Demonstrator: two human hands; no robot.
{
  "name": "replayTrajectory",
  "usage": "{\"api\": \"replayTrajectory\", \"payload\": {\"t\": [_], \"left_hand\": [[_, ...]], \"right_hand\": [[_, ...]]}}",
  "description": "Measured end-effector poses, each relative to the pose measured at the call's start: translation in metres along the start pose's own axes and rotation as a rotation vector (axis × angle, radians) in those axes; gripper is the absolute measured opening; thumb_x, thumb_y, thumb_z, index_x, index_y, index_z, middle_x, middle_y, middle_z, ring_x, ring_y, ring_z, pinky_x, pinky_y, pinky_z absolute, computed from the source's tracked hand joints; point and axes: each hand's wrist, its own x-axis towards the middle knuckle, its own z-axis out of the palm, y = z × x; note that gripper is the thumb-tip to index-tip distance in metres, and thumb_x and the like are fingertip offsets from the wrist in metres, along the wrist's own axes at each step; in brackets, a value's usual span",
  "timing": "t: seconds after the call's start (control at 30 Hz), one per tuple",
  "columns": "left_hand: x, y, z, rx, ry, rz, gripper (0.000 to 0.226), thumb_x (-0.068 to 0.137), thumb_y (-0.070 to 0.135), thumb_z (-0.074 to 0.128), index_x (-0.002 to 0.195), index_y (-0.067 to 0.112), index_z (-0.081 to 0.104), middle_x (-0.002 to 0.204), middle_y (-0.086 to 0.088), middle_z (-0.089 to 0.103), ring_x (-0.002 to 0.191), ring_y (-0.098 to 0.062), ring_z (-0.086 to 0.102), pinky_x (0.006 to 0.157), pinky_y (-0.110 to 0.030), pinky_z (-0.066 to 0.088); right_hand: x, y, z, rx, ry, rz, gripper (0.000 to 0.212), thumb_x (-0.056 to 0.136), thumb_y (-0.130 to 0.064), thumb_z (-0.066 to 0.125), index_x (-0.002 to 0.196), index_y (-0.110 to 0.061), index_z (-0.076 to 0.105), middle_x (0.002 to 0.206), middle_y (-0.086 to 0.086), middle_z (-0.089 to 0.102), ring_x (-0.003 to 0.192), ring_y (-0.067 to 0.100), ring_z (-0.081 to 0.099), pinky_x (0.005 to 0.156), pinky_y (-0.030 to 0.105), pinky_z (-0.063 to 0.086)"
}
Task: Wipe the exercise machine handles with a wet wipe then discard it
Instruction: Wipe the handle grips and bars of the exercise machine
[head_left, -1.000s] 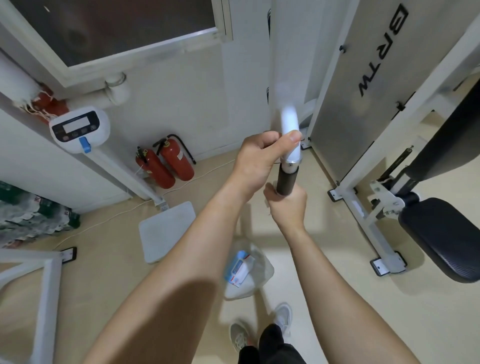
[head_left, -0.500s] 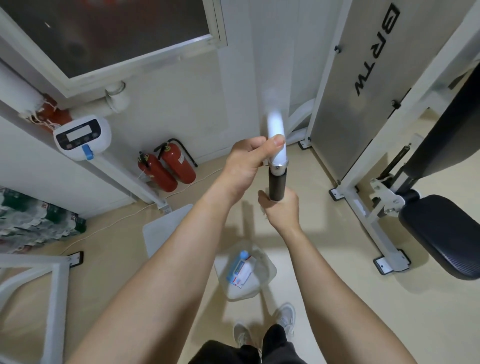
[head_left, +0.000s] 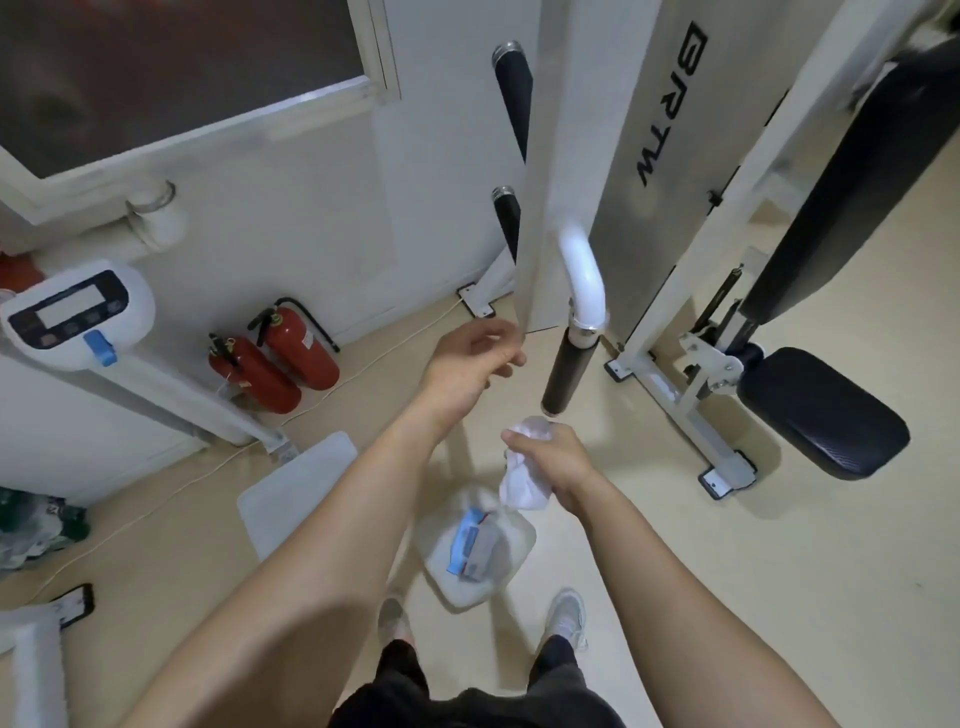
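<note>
- Wipe (head_left: 522, 480) is crumpled in the right hand (head_left: 553, 462), whose fingers are curled round it, just under the lower end of the handle (head_left: 569, 379) and seemingly not touching it
- Left hand (head_left: 475, 364) is beside the handle but apart from it, fingers loosely bent, holding nothing
- Wiping is probably not finished: two upper grips (head_left: 513, 98) on the frame likely need the wipe too
- For a good stroke the person should unfold the wipe to a fresh face, wrap it fully round the handle and pull along its length; the left hand may steady the tube (head_left: 584, 280) above
- Handle is a matte black cylinder, likely foam or rubber, so slow firm pressure suits it; the tube is smooth, glossy, white and bent
- Bag (head_left: 462, 590) on the floor below the hands is clear and soft, with a blue-white pack (head_left: 472, 543) inside; it looks the likely place to discard
</note>
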Motion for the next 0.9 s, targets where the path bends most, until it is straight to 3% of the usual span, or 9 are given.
{"api": "replayTrajectory", "payload": {"t": [0.17, 0.33, 0.43, 0.53, 0.6, 0.67, 0.73, 0.8, 0.9], "left_hand": [[-0.026, -0.048, -0.064, 0.094, -0.164, -0.157, 0.025, 0.091, 0.035, 0.072, 0.108, 0.017, 0.068, 0.081, 0.004, 0.071, 0.073, -0.012, 0.061, 0.064, -0.023, 0.044], [-0.035, -0.053, -0.096, -0.019, -0.203, -0.098, 0.014, 0.078, 0.031, 0.082, 0.086, 0.024, 0.073, 0.075, 0.008, 0.068, 0.070, -0.010, 0.061, 0.062, -0.025, 0.045], [-0.036, -0.046, -0.100, -0.030, -0.245, -0.070, 0.008, 0.088, 0.019, 0.077, 0.080, 0.021, 0.075, 0.074, 0.007, 0.071, 0.067, -0.007, 0.062, 0.061, -0.023, 0.046], [-0.032, -0.043, -0.103, -0.082, -0.259, -0.112, 0.008, 0.091, 0.019, 0.073, 0.084, 0.019, 0.075, 0.076, 0.004, 0.070, 0.068, -0.010, 0.061, 0.062, -0.025, 0.047], [-0.031, -0.040, -0.106, -0.147, -0.269, -0.142, 0.009, 0.091, 0.023, 0.072, 0.083, 0.019, 0.075, 0.079, -0.001, 0.070, 0.067, -0.012, 0.060, 0.063, -0.027, 0.046], [-0.029, -0.037, -0.107, -0.183, -0.229, -0.130, 0.011, 0.091, 0.023, 0.070, 0.081, 0.020, 0.073, 0.076, 0.000, 0.071, 0.063, -0.010, 0.060, 0.061, -0.027, 0.044], [-0.027, -0.033, -0.107, -0.134, -0.153, -0.080, 0.016, 0.096, 0.017, 0.067, 0.081, 0.019, 0.070, 0.070, 0.006, 0.071, 0.061, -0.008, 0.060, 0.060, -0.026, 0.044], [-0.025, -0.029, -0.106, -0.047, -0.082, -0.031, 0.015, 0.098, 0.014, 0.063, 0.083, 0.018, 0.066, 0.066, 0.010, 0.070, 0.060, -0.005, 0.061, 0.058, -0.023, 0.043], [-0.023, -0.024, -0.104, 0.013, -0.062, -0.013, 0.014, 0.100, 0.014, 0.061, 0.086, 0.018, 0.060, 0.066, 0.009, 0.070, 0.059, -0.006, 0.062, 0.055, -0.022, 0.042]], "right_hand": [[-0.049, -0.038, 0.059, 0.350, -0.078, -0.141, 0.023, 0.098, -0.029, 0.064, 0.100, -0.007, 0.062, 0.083, 0.010, 0.064, 0.075, 0.023, 0.062, 0.069, 0.030, 0.051], [-0.070, -0.059, 0.097, 0.530, -0.015, -0.129, 0.023, 0.101, -0.034, 0.058, 0.096, -0.011, 0.059, 0.093, 0.015, 0.065, 0.089, 0.031, 0.067, 0.080, 0.037, 0.056], [-0.076, -0.067, 0.105, 0.574, -0.008, -0.148, 0.022, 0.102, -0.033, 0.057, 0.093, -0.012, 0.058, 0.084, 0.013, 0.067, 0.079, 0.029, 0.069, 0.074, 0.036, 0.058], [-0.077, -0.072, 0.103, 0.625, 0.016, -0.136, 0.023, 0.102, -0.033, 0.056, 0.095, -0.011, 0.061, 0.092, 0.017, 0.067, 0.089, 0.034, 0.068, 0.095, 0.051, 0.052], [-0.072, -0.074, 0.101, 0.571, 0.050, -0.100, 0.027, 0.100, -0.036, 0.060, 0.102, -0.010, 0.064, 0.107, 0.020, 0.069, 0.100, 0.037, 0.068, 0.100, 0.054, 0.051], [-0.064, -0.076, 0.104, 0.382, 0.150, -0.045, 0.044, 0.090, -0.045, 0.071, 0.114, -0.010, 0.059, 0.113, 0.015, 0.070, 0.099, 0.031, 0.070, 0.086, 0.044, 0.058], [-0.058, -0.075, 0.111, 0.195, 0.347, -0.071, 0.050, 0.085, -0.045, 0.075, 0.117, -0.012, 0.054, 0.100, 0.003, 0.067, 0.088, 0.020, 0.067, 0.075, 0.034, 0.055], [-0.059, -0.079, 0.113, 0.087, 0.486, -0.221, 0.032, 0.093, -0.040, 0.065, 0.107, -0.011, 0.060, 0.087, -0.003, 0.065, 0.083, 0.017, 0.062, 0.072, 0.027, 0.047], [-0.064, -0.089, 0.112, 0.178, 0.225, -0.267, 0.047, 0.102, -0.046, 0.043, 0.095, -0.012, 0.074, 0.089, 0.007, 0.077, 0.080, 0.013, 0.068, 0.074, 0.028, 0.049]]}}
